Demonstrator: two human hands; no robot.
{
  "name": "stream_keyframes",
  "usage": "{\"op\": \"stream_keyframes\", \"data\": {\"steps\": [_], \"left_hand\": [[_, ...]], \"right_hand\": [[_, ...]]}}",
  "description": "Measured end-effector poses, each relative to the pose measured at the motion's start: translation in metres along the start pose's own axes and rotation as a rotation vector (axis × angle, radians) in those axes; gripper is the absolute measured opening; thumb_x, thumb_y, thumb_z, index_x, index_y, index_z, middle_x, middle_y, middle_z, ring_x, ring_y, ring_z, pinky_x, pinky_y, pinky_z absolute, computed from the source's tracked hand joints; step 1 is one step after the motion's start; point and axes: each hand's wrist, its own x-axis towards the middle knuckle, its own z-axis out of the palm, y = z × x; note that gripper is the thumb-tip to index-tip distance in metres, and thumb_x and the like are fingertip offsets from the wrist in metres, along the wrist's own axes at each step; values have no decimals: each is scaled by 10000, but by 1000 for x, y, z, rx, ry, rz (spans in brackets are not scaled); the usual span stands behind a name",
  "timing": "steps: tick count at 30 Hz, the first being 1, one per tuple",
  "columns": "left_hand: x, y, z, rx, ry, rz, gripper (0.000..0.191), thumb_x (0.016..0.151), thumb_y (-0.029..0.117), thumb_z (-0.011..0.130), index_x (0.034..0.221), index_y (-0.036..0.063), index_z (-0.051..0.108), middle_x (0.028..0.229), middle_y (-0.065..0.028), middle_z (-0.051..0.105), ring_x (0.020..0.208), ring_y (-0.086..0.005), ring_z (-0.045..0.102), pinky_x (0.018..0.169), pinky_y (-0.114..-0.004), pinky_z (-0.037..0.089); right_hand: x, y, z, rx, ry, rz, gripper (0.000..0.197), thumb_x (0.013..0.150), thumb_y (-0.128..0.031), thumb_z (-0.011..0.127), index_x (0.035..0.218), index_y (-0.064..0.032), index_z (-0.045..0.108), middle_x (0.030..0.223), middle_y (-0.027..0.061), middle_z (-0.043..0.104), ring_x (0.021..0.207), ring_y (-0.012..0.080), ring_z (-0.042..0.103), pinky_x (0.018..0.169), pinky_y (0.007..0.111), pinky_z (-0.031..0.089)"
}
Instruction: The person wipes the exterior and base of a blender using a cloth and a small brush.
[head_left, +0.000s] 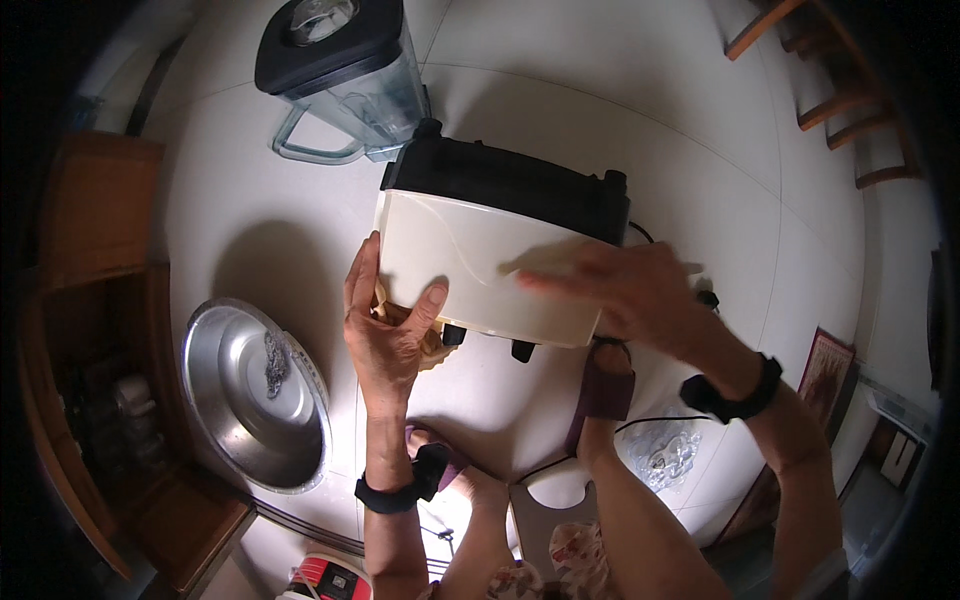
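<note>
A blender's motor base (480, 262), cream-sided with a black top or bottom part and black knobs or feet, is held tilted above the tiled floor. My left hand (394, 319) grips its lower left corner, the thumb on the cream side and the fingers behind the edge; a yellowish cloth or glove-like thing shows beneath it. My right hand (630, 289), blurred, is over the right part of the cream side with its fingers extended and nothing seen in them. Beyond the base is a clear blender jar (360, 112) with a black lid and a handle.
At left a metal basin (255, 397) holds a scouring pad (277, 365), beside an open wooden cabinet (97, 210). A clear plastic bag (664, 454) and a black cord (660, 418) lie at lower right. Wooden chair legs (832, 112) show at upper right. My sandalled feet are below the base.
</note>
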Motion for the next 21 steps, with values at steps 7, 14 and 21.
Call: {"op": "stream_keyframes", "data": {"steps": [7,14,21], "left_hand": [[4,-7,1,63,-2,-2,787,737,233,899,1391,-20,542,1429,-202,467,1242,-294,571,1037,-404,526],[3,4,3,7,0,-31,807,718,272,905,1398,19,553,1449,-204,463,1215,-302,596,1015,-426,537],[5,1,-6,12,-31,36,850,723,333,881,1442,67,513,1492,-228,423,1249,-328,583,968,-424,578]], "right_hand": [[-8,3,-1,108,65,71,622,748,72,641,1287,-237,678,882,33,677,678,193,667,625,324,596],[18,-24,-4,108,15,25,684,730,130,570,1309,-218,672,869,66,652,687,225,667,616,339,584],[7,-45,7,143,10,77,668,806,78,599,1391,-244,603,877,57,628,617,195,625,526,316,532]]}}
